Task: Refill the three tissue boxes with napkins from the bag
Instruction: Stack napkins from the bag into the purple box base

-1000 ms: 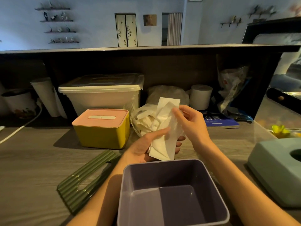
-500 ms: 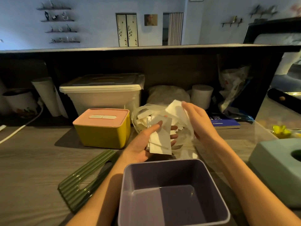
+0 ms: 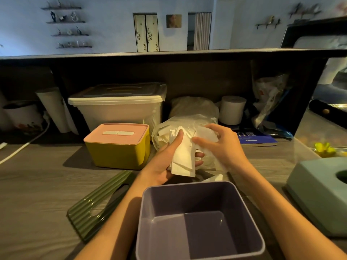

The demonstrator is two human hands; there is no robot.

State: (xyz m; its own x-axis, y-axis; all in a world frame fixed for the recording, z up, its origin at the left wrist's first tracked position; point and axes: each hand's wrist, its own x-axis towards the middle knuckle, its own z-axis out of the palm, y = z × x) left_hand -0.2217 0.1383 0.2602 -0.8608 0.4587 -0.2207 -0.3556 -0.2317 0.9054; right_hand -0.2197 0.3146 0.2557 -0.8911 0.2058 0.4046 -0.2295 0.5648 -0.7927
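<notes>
At the back of the wooden counter point(image 3: 37, 184) sit a lidded white storage bin point(image 3: 120, 107), a paper roll point(image 3: 232, 109), a blue book point(image 3: 257, 139), a crumpled plastic packet point(image 3: 270, 98) and a white cable point(image 3: 24, 145) trailing left.

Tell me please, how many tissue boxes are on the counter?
3: a closed pink-lidded yellow box at left, an open purple box nearest the camera, and a teal box at right, partly cut off.
</notes>
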